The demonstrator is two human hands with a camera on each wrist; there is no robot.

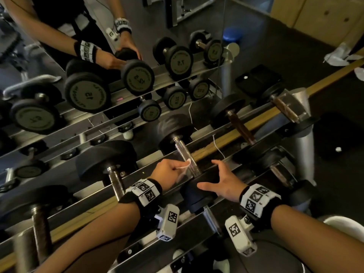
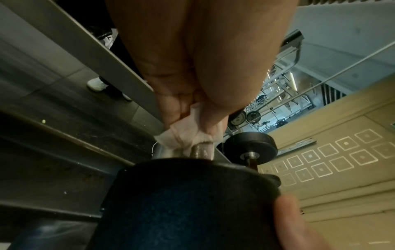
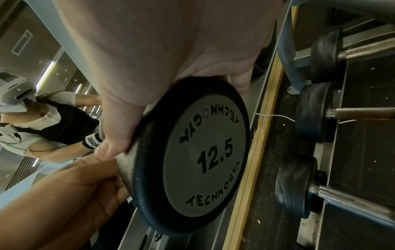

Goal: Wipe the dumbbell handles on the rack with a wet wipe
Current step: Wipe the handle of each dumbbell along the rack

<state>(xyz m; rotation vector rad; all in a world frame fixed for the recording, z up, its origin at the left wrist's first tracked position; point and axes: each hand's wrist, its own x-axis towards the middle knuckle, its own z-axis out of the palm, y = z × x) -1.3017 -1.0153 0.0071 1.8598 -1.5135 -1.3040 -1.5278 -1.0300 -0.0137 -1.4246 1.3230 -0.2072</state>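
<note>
- Head view: the left hand (image 1: 167,170) pinches a white wet wipe (image 1: 185,165) between thumb and curled fingers and holds it against the left side of a chrome dumbbell handle (image 1: 186,154). This dumbbell lies across the rails of the top rack (image 1: 256,123), with its far head near the mirror (image 1: 98,56) and its near head (image 1: 199,194) at the front rail.
- The right hand (image 1: 222,180) is spread wide, fingers straight, cupping that near head from the right. The handle's right side is bare, with a gap between it and the right hand's fingers.
- Neighbouring dumbbells sit well apart on either side, leaving bare rail between them.
- Left wrist view: the wipe (image 2: 186,133) is bunched at the fingertips (image 2: 177,110), touching the handle (image 2: 199,151) just beyond the dark head (image 2: 181,203); a blurred fingertip of the other hand touches the head's lower right edge.
- Right wrist view: the right hand (image 3: 171,59) lies over the rim of the head's face (image 3: 205,160), marked 12.5. The left hand (image 3: 74,186) is at the lower left, against the head's far edge.
</note>
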